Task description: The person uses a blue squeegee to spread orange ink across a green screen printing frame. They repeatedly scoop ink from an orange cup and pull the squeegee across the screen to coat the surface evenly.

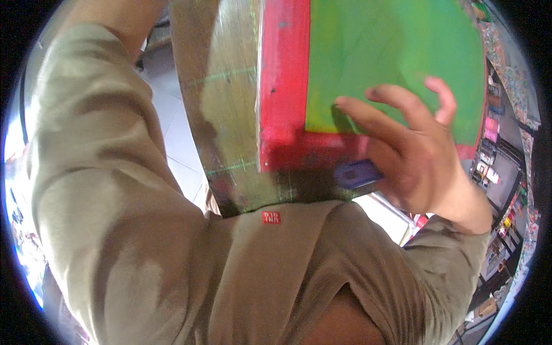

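Note:
A panel painted green with a red border [391, 46] lies on a worn board with green grid marks [224, 132], which reaches to my chest. My right hand [402, 138] is over the panel's lower right, its upper fingers spread and curved, with a small blue plastic tool [359, 172] held low between thumb and palm; the tool's exact kind is unclear. My left forearm [129, 23] runs up out of the top left, and that hand is outside the picture.
Pale floor tiles [175, 132] show left of the board. Dark shelving with small colourful items [500, 190] runs down the right side, beside patterned fabric [506, 75]. A bright white rectangular surface [379, 215] shows beneath the board's lower right.

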